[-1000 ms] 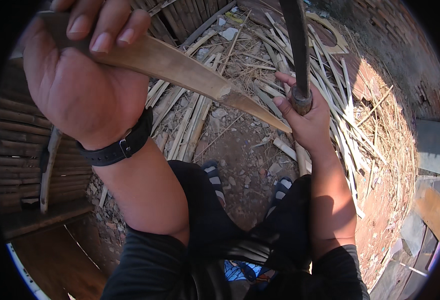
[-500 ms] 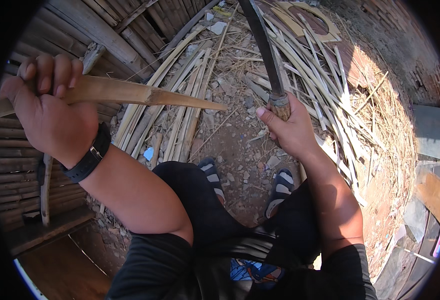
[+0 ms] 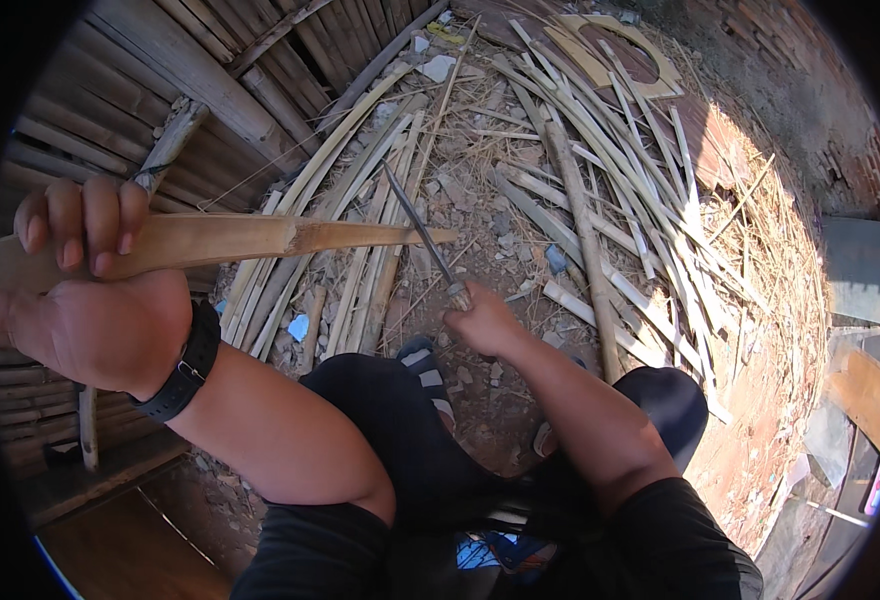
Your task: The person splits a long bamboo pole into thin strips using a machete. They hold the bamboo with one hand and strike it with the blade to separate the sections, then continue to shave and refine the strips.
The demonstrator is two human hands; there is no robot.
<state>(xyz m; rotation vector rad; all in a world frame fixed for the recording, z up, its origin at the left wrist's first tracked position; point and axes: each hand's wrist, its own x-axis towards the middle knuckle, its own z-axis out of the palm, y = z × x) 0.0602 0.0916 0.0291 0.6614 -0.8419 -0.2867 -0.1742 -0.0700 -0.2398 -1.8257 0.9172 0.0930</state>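
Note:
On the left, my left hand (image 3: 110,322), with a black watch on its wrist, grips the wide end of a split bamboo piece (image 3: 230,240). The piece lies almost level across the view and narrows to a thin tip at the right. A machete (image 3: 415,222) is in my right hand (image 3: 487,318), fingers wrapped round its handle. Its blade appears nearly edge-on, slanting up and left, and crosses the bamboo close to the thin tip. Whether the edge bites into the bamboo I cannot tell.
Split bamboo strips (image 3: 355,200) lie left of centre, and a larger pile of strips (image 3: 660,210) spreads to the right. A bamboo wall (image 3: 120,120) stands at the left, a brick wall (image 3: 830,130) at the far right. Rubble and straw cover the ground between my feet.
The machete has swung down and left from its raised position to the bamboo's thin end. My left hand's fingers have loosened somewhat and shifted on the bamboo, which stays nearly in place.

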